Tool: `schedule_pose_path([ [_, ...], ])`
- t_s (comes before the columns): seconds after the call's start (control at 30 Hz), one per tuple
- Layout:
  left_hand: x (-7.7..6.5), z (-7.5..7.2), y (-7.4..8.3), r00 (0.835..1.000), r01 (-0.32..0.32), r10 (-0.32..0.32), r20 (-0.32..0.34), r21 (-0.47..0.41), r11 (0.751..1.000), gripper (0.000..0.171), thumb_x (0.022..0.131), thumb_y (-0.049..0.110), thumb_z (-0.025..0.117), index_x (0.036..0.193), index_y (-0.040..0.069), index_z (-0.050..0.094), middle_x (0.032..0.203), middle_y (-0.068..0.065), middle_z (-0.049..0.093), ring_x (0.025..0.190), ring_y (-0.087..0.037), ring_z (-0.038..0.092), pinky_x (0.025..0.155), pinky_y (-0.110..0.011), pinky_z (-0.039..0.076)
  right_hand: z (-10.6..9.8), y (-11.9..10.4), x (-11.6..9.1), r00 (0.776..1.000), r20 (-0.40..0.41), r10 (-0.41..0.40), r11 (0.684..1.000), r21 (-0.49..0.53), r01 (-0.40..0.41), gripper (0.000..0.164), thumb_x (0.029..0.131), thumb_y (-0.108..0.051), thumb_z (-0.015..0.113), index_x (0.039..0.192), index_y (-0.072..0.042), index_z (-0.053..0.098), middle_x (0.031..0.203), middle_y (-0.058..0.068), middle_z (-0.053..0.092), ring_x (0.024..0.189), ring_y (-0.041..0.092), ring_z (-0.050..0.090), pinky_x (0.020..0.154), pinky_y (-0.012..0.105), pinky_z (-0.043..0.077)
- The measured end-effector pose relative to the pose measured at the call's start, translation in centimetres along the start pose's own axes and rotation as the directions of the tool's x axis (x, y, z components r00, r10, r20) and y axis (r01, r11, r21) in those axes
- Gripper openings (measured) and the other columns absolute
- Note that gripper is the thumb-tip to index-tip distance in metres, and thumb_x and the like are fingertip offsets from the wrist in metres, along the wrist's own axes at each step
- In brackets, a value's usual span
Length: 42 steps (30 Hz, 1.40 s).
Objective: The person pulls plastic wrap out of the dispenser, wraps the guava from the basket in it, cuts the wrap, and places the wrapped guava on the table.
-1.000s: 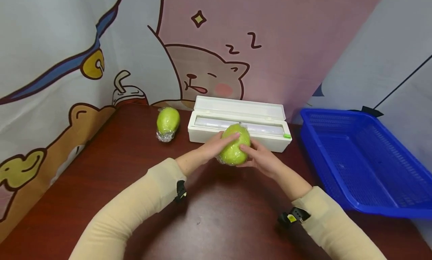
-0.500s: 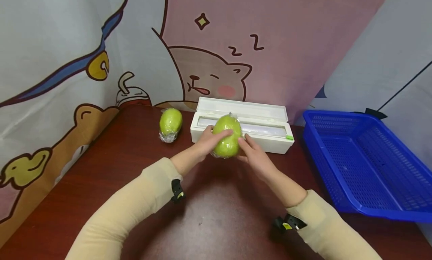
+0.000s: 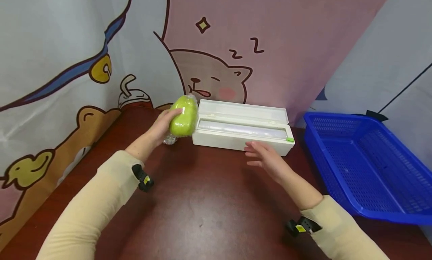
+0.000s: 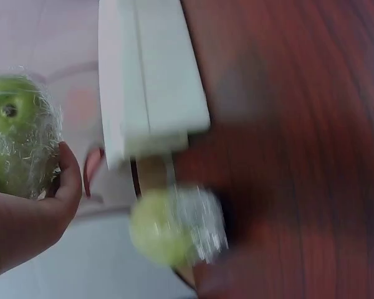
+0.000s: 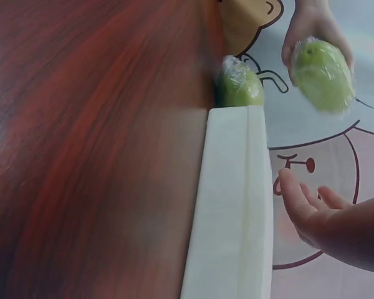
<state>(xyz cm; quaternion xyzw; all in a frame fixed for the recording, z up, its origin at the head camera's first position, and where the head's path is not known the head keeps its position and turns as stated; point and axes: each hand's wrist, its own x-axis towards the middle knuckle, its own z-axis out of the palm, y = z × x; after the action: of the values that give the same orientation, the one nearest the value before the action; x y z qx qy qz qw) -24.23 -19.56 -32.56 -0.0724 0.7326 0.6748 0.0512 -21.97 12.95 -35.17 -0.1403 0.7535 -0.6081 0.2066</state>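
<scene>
My left hand (image 3: 158, 129) grips a green pear (image 3: 185, 118) wrapped in clear cling film, held up at the left end of the white box. The left wrist view shows the film bunched and wrinkled round this pear (image 4: 11, 111). A second wrapped pear (image 4: 159, 227) lies on the table beyond the box's end; in the head view the left hand hides most of it. My right hand (image 3: 268, 160) holds nothing, its fingers loosely bent just in front of the box.
The white cling film box (image 3: 233, 140) stands at the back with its lid raised and a film roll (image 3: 243, 130) inside. A blue plastic basket (image 3: 388, 216) stands at the right. A cartoon-printed cloth (image 3: 287, 23) hangs behind the table.
Both hands were on the pear in front of the box. The right hand has let go and drawn back to the right, while the left has carried the pear up and left.
</scene>
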Motion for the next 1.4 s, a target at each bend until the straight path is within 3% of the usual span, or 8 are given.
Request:
schedule_pose_path([
  [0.13,1.0,-2.8,-0.7,0.998,0.005,-0.005,-0.055,0.006,1.000,0.072,0.093,0.046,0.040,0.145,0.002,0.016,0.123,-0.007,0.039,0.100,-0.012,0.046,0.090,-0.028,0.043,-0.9,0.9,-0.4,1.000,-0.010,0.012,0.999,-0.031,-0.012,0.061,0.101,-0.038,0.031,0.139,0.010,0.034,0.139,0.030,0.041,0.114,0.018,0.053,0.094,0.036,0.050],
  [0.4,2.3,-7.1,-3.1,0.988,0.045,-0.026,-0.150,0.121,0.992,0.072,0.092,0.051,0.040,0.139,-0.003,0.028,0.103,-0.002,0.045,0.078,-0.003,0.051,0.067,-0.017,0.049,-2.3,2.2,-1.4,0.999,-0.039,0.034,0.998,-0.047,-0.036,0.059,0.101,-0.037,0.033,0.132,0.013,0.039,0.133,0.025,0.050,0.101,0.003,0.058,0.087,0.030,0.053],
  [0.73,2.9,-9.9,-5.9,0.951,0.168,-0.107,-0.289,0.195,0.966,0.083,0.089,0.056,0.043,0.142,-0.006,0.027,0.112,-0.010,0.044,0.084,-0.009,0.047,0.064,-0.016,0.047,-2.8,2.9,-1.7,0.999,-0.019,0.034,0.997,-0.075,-0.035,0.058,0.101,-0.037,0.034,0.129,0.013,0.043,0.127,0.025,0.055,0.098,0.004,0.060,0.083,0.027,0.053],
  [0.93,3.3,-10.4,-6.9,0.934,0.213,-0.112,-0.341,0.277,0.937,0.084,0.089,0.057,0.041,0.140,-0.008,0.029,0.120,-0.017,0.043,0.095,-0.018,0.046,0.065,-0.019,0.043,-2.8,3.5,-2.0,0.998,-0.024,0.052,0.995,-0.080,-0.054,0.055,0.101,-0.035,0.036,0.127,0.012,0.046,0.126,0.028,0.054,0.104,0.017,0.061,0.083,0.028,0.054],
  [1.07,3.6,-10.3,-7.4,0.929,0.219,-0.094,-0.359,0.327,0.919,0.080,0.091,0.054,0.038,0.138,-0.010,0.030,0.122,-0.022,0.043,0.100,-0.024,0.045,0.071,-0.024,0.043,-2.9,3.8,-2.1,0.999,-0.020,0.048,0.996,-0.072,-0.049,0.053,0.101,-0.033,0.036,0.127,0.013,0.045,0.124,0.026,0.056,0.102,0.016,0.061,0.082,0.029,0.054],
  [1.2,3.9,-10.3,-7.6,0.920,0.215,-0.074,-0.385,0.336,0.917,0.078,0.093,0.049,0.034,0.141,-0.011,0.024,0.133,-0.028,0.038,0.112,-0.031,0.042,0.092,-0.036,0.042,-2.9,3.8,-2.0,0.999,-0.008,0.037,0.998,-0.053,-0.037,0.052,0.101,-0.030,0.036,0.127,0.015,0.044,0.121,0.023,0.059,0.095,0.006,0.061,0.081,0.028,0.054],
  [1.3,4.0,-10.6,-7.6,0.921,0.221,-0.071,-0.384,0.364,0.905,0.078,0.094,0.047,0.030,0.144,-0.011,0.014,0.144,-0.032,0.027,0.128,-0.037,0.032,0.110,-0.044,0.030,-3.0,3.8,-2.0,0.999,0.001,0.035,0.998,-0.046,-0.035,0.052,0.102,-0.029,0.036,0.127,0.016,0.044,0.120,0.024,0.058,0.094,0.004,0.061,0.080,0.028,0.054],
  [1.4,4.0,-10.9,-7.6,0.931,0.216,-0.062,-0.360,0.407,0.888,0.078,0.096,0.045,0.028,0.146,-0.009,0.002,0.151,-0.031,0.011,0.139,-0.040,0.017,0.116,-0.047,0.019,-3.1,3.8,-2.0,0.999,0.002,0.033,0.998,-0.047,-0.033,0.052,0.102,-0.029,0.036,0.127,0.016,0.044,0.119,0.021,0.059,0.094,0.004,0.061,0.080,0.027,0.054],
])
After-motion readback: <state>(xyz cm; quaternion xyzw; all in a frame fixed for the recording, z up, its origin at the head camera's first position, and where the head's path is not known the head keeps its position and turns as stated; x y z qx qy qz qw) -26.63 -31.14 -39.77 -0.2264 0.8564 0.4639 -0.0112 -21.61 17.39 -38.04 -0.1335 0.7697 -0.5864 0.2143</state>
